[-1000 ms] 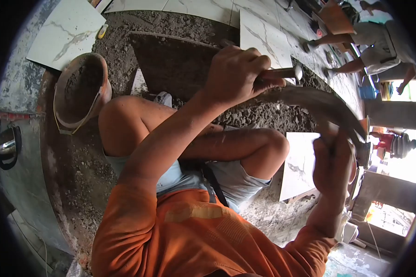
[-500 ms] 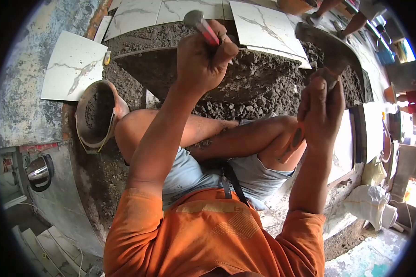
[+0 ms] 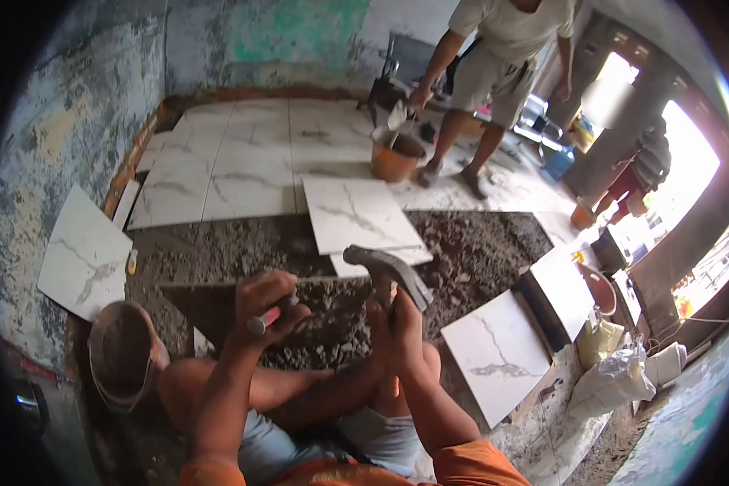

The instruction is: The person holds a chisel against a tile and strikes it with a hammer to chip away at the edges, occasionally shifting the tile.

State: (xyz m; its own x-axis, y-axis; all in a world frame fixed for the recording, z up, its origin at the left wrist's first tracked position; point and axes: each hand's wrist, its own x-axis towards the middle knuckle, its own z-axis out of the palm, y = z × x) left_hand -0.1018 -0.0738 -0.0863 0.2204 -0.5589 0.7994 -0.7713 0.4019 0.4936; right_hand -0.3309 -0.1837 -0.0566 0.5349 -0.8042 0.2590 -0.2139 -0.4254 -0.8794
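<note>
Two hands: left hand [image 3: 266, 300] clenched round chisel-like tool [image 3: 257, 326], right hand [image 3: 398, 330] gripping hammer [image 3: 391, 272].
Tools: apart, near dark panel [image 3: 201, 308].
Hammer work: likely chiselling.
Next blow: probably needs tip seated, hammer aligned.

The person wears an orange top [image 3: 324, 475], cut off by the bottom edge of the view, with 2 sleeves in the same orange. Of the left sleeve [image 3: 211, 472] only a small piece shows; the right sleeve [image 3: 478, 463] shows more, its cloth softly creased and its hem crossing near the elbow. The 2 forearms beyond are bare, as are the left hand [image 3: 259, 312] and right hand [image 3: 402, 340]. Below the top come pale blue-grey shorts [image 3: 271, 445], loose and wrinkled, with 2 wide leg openings and bare legs [image 3: 296, 393] below.
</note>
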